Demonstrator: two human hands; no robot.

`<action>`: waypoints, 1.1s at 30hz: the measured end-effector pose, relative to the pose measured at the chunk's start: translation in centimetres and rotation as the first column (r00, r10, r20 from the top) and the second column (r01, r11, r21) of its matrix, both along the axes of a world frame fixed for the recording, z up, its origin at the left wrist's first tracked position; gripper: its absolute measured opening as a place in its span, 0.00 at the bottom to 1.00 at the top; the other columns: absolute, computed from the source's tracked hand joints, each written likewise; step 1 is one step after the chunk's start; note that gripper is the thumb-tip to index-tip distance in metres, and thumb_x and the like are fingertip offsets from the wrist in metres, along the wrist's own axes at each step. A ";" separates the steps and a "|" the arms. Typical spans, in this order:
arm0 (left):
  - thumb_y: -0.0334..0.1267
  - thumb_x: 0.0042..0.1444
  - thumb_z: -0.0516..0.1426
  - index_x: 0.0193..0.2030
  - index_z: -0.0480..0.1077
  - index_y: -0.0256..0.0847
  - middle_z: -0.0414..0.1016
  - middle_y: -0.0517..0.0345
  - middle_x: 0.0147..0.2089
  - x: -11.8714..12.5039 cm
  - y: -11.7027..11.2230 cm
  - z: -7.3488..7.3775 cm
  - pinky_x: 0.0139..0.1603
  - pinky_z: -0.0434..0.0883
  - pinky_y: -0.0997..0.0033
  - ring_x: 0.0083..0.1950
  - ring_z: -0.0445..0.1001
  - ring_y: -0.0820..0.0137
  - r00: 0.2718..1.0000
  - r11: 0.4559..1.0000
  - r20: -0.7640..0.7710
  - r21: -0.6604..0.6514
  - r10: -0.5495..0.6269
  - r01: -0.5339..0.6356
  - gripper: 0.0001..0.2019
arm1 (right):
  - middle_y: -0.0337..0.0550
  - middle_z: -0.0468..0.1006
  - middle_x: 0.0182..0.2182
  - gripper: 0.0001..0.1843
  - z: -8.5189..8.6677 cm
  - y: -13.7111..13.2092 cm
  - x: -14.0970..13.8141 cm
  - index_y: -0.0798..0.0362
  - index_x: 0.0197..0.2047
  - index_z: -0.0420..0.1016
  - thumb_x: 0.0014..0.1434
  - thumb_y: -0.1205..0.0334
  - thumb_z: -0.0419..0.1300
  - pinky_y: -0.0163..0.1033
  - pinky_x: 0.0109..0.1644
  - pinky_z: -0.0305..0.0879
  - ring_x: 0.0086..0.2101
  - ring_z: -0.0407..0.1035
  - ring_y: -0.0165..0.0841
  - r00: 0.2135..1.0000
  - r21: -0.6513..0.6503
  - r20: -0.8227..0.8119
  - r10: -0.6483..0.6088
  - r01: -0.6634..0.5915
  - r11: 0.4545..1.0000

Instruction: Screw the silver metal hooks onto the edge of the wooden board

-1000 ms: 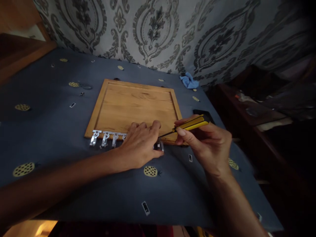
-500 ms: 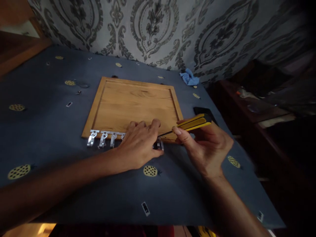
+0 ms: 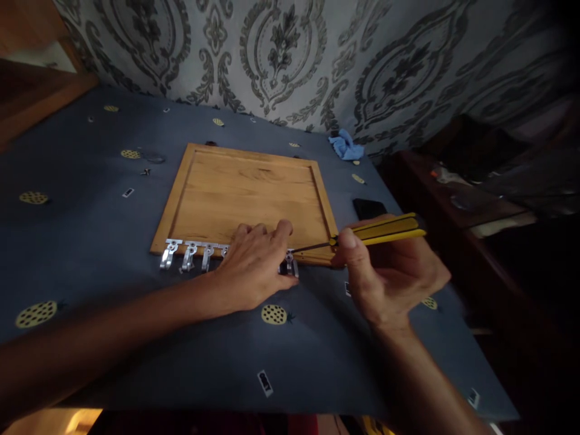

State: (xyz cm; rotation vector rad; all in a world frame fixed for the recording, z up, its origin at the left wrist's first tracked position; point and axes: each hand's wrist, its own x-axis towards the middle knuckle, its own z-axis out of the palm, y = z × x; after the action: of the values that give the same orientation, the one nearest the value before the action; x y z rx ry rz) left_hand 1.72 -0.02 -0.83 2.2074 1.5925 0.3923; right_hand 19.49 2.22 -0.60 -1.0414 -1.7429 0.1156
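Note:
A wooden board (image 3: 254, 187) with a raised frame lies flat on the table. Along its near edge runs a silver metal hook rail (image 3: 190, 248), its hooks hanging over the side; my hand hides the middle. My left hand (image 3: 254, 266) presses over rail and board, fingers bent on the wood and thumb by the right-hand hook. In my right hand (image 3: 392, 278) is a screwdriver (image 3: 385, 231) with a yellow and black handle, gripped between thumb and fingers. Its thin shaft points left, and the tip meets the rail's right end beside my left fingers.
The table wears a dark blue cloth (image 3: 181, 356) with pineapple prints. Small screws (image 3: 145, 172) lie left of the board. A crumpled blue cloth (image 3: 346, 146) sits at the back right, and a black flat object (image 3: 369, 208) behind my right hand. Patterned fabric hangs behind.
My right hand and the screwdriver have shifted to the right, and the handle now lies flatter, showing more shaft. My left hand stays on the rail and board.

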 end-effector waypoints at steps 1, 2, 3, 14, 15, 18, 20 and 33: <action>0.46 0.54 0.65 0.54 0.60 0.39 0.78 0.47 0.47 0.0 0.0 0.1 0.53 0.64 0.51 0.53 0.74 0.50 1.000 1.000 -0.004 -0.003 0.001 -0.001 0.27 | 0.35 0.75 0.22 0.09 -0.1 0.0 0.0 0.47 0.31 0.76 0.60 0.54 0.66 0.40 0.24 0.61 0.20 0.66 0.30 1.000 -0.002 0.010 0.001 -0.001 1.000; 0.46 0.54 0.65 0.54 0.60 0.39 0.78 0.48 0.47 0.0 0.0 0.1 0.53 0.64 0.51 0.53 0.74 0.50 1.000 1.000 -0.007 -0.006 0.001 -0.002 0.27 | 0.35 0.75 0.23 0.09 -0.1 0.0 0.0 0.47 0.32 0.76 0.60 0.54 0.66 0.39 0.24 0.61 0.21 0.66 0.30 1.000 -0.003 0.020 0.000 0.000 1.000; 0.46 0.54 0.65 0.54 0.60 0.39 0.78 0.48 0.47 0.1 0.0 0.1 0.53 0.64 0.51 0.53 0.74 0.50 1.000 1.000 -0.010 -0.008 -0.001 0.001 0.27 | 0.35 0.75 0.23 0.09 -0.2 0.0 0.0 0.47 0.31 0.76 0.60 0.54 0.66 0.39 0.25 0.61 0.21 0.66 0.30 1.000 -0.006 0.031 0.001 -0.001 1.000; 0.45 0.55 0.65 0.54 0.60 0.39 0.78 0.50 0.46 0.0 -0.1 -0.1 0.53 0.65 0.52 0.52 0.74 0.51 1.000 1.000 -0.006 0.014 -0.008 0.008 0.26 | 0.34 0.71 0.21 0.11 -0.2 0.5 -0.3 0.46 0.28 0.71 0.61 0.56 0.64 0.40 0.26 0.63 0.21 0.66 0.31 0.994 -0.006 0.090 0.067 -0.067 0.998; 0.45 0.55 0.65 0.54 0.60 0.39 0.78 0.50 0.46 0.0 -0.1 -0.1 0.53 0.65 0.52 0.52 0.74 0.51 1.000 1.000 -0.005 0.019 -0.009 0.009 0.26 | 0.34 0.72 0.21 0.11 -0.2 0.5 -0.4 0.46 0.29 0.71 0.61 0.56 0.64 0.40 0.26 0.63 0.21 0.66 0.31 0.993 -0.003 0.097 0.067 -0.067 0.998; 0.46 0.54 0.65 0.54 0.60 0.38 0.78 0.48 0.46 0.0 0.0 -0.1 0.53 0.65 0.51 0.53 0.74 0.51 1.000 1.000 -0.013 0.020 -0.011 0.011 0.27 | 0.34 0.72 0.21 0.10 0.0 0.5 -0.4 0.47 0.29 0.71 0.61 0.58 0.64 0.39 0.26 0.64 0.22 0.66 0.30 0.990 0.012 0.125 0.067 -0.069 0.998; 0.46 0.54 0.65 0.54 0.60 0.38 0.78 0.48 0.46 0.0 0.0 0.0 0.53 0.65 0.51 0.53 0.74 0.50 1.000 1.000 -0.022 0.009 -0.012 0.013 0.27 | 0.35 0.72 0.22 0.09 0.1 0.6 -0.4 0.47 0.30 0.71 0.61 0.60 0.64 0.39 0.26 0.64 0.22 0.65 0.30 0.988 0.020 0.129 0.089 -0.093 0.995; 0.47 0.55 0.65 0.55 0.60 0.38 0.78 0.48 0.47 0.0 0.0 -0.1 0.53 0.65 0.51 0.53 0.74 0.51 1.000 1.000 -0.022 0.019 -0.013 0.014 0.27 | 0.37 0.79 0.34 0.02 0.3 1.0 0.2 0.45 0.39 0.77 0.62 0.58 0.64 0.37 0.27 0.71 0.24 0.72 0.28 0.954 -0.221 -0.005 0.300 -0.294 0.930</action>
State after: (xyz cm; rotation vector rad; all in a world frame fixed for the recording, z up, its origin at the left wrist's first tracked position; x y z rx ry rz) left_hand 1.71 -0.02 -0.96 2.2429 1.5907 0.3824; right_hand 19.73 3.18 -0.34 -0.9296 -1.9382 0.4969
